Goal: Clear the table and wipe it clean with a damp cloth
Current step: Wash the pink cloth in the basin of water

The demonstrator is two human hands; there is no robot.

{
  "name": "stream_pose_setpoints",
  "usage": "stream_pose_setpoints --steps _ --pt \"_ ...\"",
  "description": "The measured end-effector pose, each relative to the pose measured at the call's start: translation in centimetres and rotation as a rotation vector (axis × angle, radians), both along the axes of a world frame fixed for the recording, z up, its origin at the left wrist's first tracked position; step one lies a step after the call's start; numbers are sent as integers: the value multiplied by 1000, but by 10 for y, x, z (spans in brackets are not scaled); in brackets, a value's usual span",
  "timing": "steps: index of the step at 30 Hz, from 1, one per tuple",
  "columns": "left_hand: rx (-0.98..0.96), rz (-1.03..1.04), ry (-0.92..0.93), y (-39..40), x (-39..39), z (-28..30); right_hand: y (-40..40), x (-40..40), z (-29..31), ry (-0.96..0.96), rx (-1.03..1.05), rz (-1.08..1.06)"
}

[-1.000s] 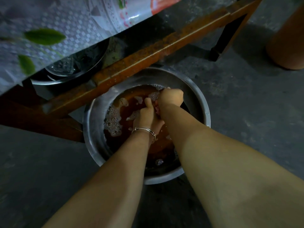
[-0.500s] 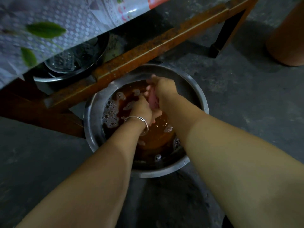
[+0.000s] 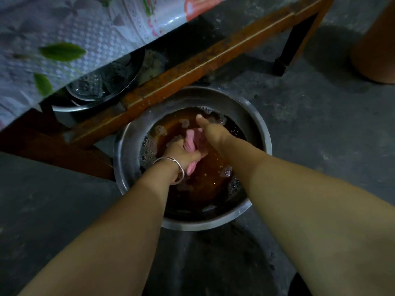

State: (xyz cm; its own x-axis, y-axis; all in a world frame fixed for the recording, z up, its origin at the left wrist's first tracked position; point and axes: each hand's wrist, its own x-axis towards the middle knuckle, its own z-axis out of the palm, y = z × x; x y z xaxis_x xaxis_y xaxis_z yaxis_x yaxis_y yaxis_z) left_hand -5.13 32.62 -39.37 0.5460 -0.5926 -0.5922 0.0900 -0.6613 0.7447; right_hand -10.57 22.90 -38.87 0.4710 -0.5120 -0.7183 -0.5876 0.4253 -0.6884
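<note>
We grip the pink cloth (image 3: 193, 142) with both hands (image 3: 181, 151) (image 3: 210, 130) over the basin (image 3: 259, 133) to wring it damp.

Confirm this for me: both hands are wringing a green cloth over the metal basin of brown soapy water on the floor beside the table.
Not quite: the cloth is pink, not green. The head view shows the left hand and the right hand gripping it over the metal basin of brown soapy water on the floor beside the table.
</note>
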Motion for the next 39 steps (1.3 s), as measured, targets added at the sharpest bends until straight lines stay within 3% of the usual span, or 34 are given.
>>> stream_pose_setpoints --steps 6,9,14,21,26,39 --pt "42 -57 31 -5 4 23 7 -6 11 -59 131 22" --pt "99 -140 -73 -7 -2 41 12 -11 24 -23 141 4" --pt "111 -78 -47 -2 -5 77 16 -22 66 -96 161 -28" --pt "-99 201 171 4 -26 142 22 -38 118 -209 255 -194" --pt "-154 325 231 4 -45 203 18 -61 177 -193 234 -326" --pt "-187 541 125 -18 -82 362 -10 -110 322 -184 66 -97"
